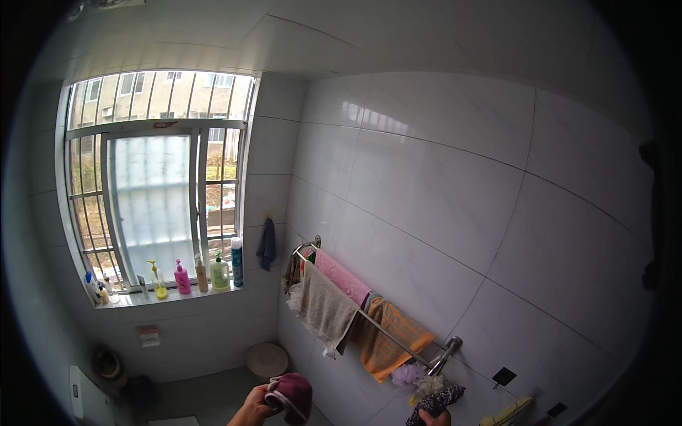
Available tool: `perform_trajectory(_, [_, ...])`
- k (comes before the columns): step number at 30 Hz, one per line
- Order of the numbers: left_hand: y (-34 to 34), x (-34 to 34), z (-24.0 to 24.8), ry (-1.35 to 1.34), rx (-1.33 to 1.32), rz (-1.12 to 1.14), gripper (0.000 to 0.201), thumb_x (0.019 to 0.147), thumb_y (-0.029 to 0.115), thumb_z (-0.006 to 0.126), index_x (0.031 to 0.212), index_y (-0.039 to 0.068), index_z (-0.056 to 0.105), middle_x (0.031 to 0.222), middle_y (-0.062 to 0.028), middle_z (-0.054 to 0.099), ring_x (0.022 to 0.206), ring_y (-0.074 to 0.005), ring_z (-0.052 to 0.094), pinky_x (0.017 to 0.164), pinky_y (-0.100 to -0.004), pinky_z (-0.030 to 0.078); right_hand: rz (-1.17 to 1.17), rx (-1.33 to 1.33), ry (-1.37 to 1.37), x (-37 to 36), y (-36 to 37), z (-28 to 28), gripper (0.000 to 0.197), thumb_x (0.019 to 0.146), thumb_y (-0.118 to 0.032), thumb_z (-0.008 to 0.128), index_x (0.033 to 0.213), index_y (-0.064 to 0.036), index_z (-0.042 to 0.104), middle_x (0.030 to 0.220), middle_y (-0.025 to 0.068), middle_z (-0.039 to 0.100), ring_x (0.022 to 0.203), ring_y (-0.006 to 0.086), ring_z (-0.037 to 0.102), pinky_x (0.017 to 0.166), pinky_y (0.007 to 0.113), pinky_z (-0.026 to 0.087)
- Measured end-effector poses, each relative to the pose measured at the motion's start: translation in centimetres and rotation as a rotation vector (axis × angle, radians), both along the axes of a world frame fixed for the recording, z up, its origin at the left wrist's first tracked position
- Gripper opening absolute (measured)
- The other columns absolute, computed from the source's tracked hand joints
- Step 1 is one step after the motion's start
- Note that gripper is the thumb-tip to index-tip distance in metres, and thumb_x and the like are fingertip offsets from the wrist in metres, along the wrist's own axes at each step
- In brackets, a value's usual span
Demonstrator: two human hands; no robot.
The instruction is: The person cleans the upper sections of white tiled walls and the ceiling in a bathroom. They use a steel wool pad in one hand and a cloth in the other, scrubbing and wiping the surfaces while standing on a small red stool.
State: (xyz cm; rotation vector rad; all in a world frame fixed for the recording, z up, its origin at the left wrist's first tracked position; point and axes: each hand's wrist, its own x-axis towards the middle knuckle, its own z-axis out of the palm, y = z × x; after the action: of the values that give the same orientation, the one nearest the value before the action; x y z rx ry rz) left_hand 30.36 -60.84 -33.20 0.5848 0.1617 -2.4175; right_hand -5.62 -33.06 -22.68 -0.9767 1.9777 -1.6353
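Observation:
At the lower middle, my left hand (251, 410) is closed on a maroon cloth item (297, 395) with a pale edge, bunched up so that its exact kind does not show. Further right, my right hand (435, 418) is partly cut off by the lower edge. Its fingers are closed round a black-and-white patterned cloth (446, 398), which is bunched too. That cloth is just below the near end of the metal towel rack (398, 341), beside a lilac bath puff (407, 375) and a pale bath puff (430, 385).
Grey (323, 305), pink (341, 277) and orange (389, 334) towels hang on the rack. Several bottles stand on the windowsill (170, 298). A blue cloth (267, 245) hangs in the corner, above a round basin (267, 361). At the lower right is a yellow item (508, 413).

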Motion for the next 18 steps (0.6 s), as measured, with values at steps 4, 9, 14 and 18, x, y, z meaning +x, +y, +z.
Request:
perform_trajectory(4, [-0.7, -1.3, -0.5, 0.063, 0.004, -0.04, 0.032, 0.09, 0.006, 0.04, 0.113, -0.003, 0.06, 0.115, -0.0202, 0.064, 0.107, -0.0345, 0.063, 0.1, -0.0512, 0.049, -0.013, -0.059, -0.024, -0.4, 0.4, -0.7, 0.033, 0.082, -0.015, 0.074, 0.106, 0.0063, 0.066, 0.1, 0.0113, 0.07, 0.09, 0.0202, 0.064, 0.081, 0.034, 0.05])
perform_trajectory(9, [-0.6, -2.3, -0.2, 0.019, -0.015, -0.053, 0.032, 0.09, 0.006, 0.04, 0.114, -0.003, 0.059, 0.114, -0.0198, 0.064, 0.107, -0.0334, 0.063, 0.099, -0.0509, 0.049, -0.016, 0.065, -0.089, -0.9, 0.7, -1.9, 0.032, 0.083, -0.011, 0.073, 0.109, 0.006, 0.065, 0.104, 0.0105, 0.069, 0.093, 0.0184, 0.064, 0.083, 0.032, 0.05])
perform_trajectory(14, [-1.4, -3.0, -2.3, -0.069, -0.021, -0.054, 0.027, 0.09, 0.008, 0.044, 0.109, -0.003, 0.061, 0.108, -0.0171, 0.066, 0.1, -0.0306, 0.065, 0.093, -0.0471, 0.051, 0.0, 0.031, -0.102, -1.0, 1.3, -2.6, 0.031, 0.084, -0.009, 0.072, 0.11, 0.0059, 0.065, 0.105, 0.0093, 0.069, 0.096, 0.0171, 0.063, 0.084, 0.031, 0.05])
perform_trajectory(18, [-3.3, -3.8, -6.5, 0.097, -0.187, -0.147, 0.026, 0.096, 0.022, 0.05, 0.108, 0.002, 0.062, 0.106, -0.0156, 0.067, 0.101, -0.0288, 0.065, 0.094, -0.0489, 0.052, -0.045, 0.019, -0.098, -0.6, 2.0, -2.1, 0.031, 0.084, -0.011, 0.072, 0.109, 0.0053, 0.065, 0.104, 0.0097, 0.069, 0.095, 0.018, 0.064, 0.083, 0.031, 0.05])
